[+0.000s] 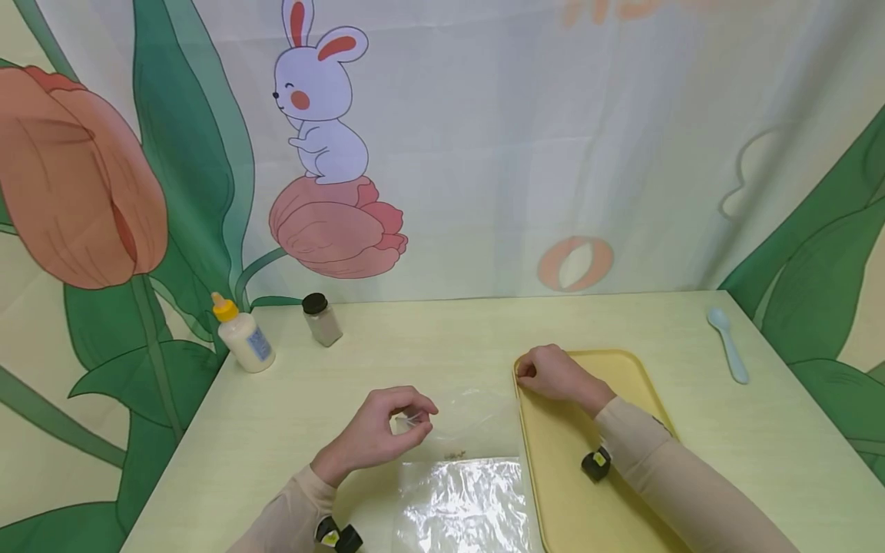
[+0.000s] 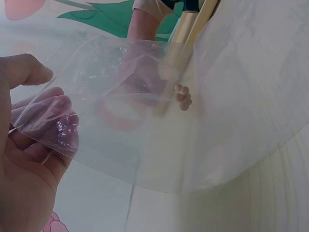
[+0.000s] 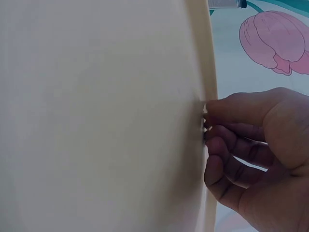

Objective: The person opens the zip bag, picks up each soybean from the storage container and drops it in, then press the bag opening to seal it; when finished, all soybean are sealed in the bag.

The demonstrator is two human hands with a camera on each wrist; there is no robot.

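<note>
My left hand [image 1: 382,427] grips the edge of a clear plastic bag [image 1: 470,411], its film lying over the fingers in the left wrist view. A small cluster of brown pieces [image 2: 183,97] shows at the bag; whether it lies inside is unclear. Below spreads a shiny clear plastic sheet [image 1: 466,507], perhaps part of the same bag. At the far left corner of a yellow tray [image 1: 563,461], my right hand [image 1: 556,374] has its thumb and curled fingers together at the rim. Tiny brownish bits [image 3: 207,122] appear between thumb and forefinger, mostly hidden.
A white glue bottle [image 1: 245,342] with a yellow cap stands at the table's left edge. Beside it is a small black-lidded jar [image 1: 323,321]. A pale blue spoon [image 1: 728,346] lies at the far right. A printed curtain [image 1: 484,153] hangs behind the table.
</note>
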